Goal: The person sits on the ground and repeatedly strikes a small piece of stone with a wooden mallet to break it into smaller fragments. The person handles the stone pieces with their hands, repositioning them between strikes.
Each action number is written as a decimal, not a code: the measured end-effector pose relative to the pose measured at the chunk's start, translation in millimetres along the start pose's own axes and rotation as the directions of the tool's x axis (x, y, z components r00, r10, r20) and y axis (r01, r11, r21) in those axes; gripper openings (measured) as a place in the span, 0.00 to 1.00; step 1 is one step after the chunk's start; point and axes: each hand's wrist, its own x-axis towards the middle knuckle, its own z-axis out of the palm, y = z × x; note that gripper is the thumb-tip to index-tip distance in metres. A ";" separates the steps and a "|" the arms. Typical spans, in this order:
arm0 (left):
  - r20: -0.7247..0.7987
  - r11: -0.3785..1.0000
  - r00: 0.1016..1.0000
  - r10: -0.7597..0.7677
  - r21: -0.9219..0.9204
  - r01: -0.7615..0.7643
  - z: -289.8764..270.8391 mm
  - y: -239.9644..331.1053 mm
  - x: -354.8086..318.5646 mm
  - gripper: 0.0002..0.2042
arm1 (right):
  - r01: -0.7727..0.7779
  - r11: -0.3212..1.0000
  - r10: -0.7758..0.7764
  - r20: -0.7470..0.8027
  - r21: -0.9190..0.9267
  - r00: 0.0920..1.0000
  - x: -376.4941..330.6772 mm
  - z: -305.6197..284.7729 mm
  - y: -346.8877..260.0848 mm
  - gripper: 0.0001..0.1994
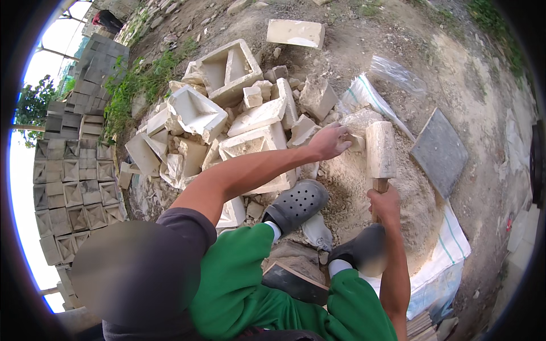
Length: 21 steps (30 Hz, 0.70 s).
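Observation:
My right hand [385,203] is wrapped round the handle of a mallet [381,149] with a thick, pale, dust-coated cylindrical head. The mallet head is over a mound of pale powder and crumbs [409,207]. Just left of it, my left hand [331,141] has its fingers curled against a small pale chunk of broken block [356,143], which the mallet partly hides. The powder lies on a white woven sack [449,238] spread on the ground between and beyond my feet.
Broken cream-coloured moulds and blocks [250,145] are heaped at left. One whole block [296,33] lies farther off. A grey square slab [439,153] and clear plastic [398,74] lie at right. My grey clogs [298,204] flank the powder. Stacked hollow blocks [74,187] stand far left.

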 end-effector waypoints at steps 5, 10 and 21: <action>0.112 0.998 0.992 0.062 -0.013 -0.061 -5.1 -1.7 8.2 0.16 | 0.162 0.985 -0.167 -0.121 -0.051 0.978 -21.1 -23.9 -16.5 0.15; 0.002 0.978 0.978 0.209 0.017 -0.209 -4.6 13.4 0.6 0.13 | 0.315 0.946 -0.298 -0.169 0.080 0.939 -14.4 -11.5 0.6 0.14; 0.107 0.941 0.939 0.328 0.049 -0.334 -10.1 0.0 -5.2 0.13 | 0.074 0.996 -0.078 -0.076 -0.053 0.994 -17.0 -4.5 13.5 0.18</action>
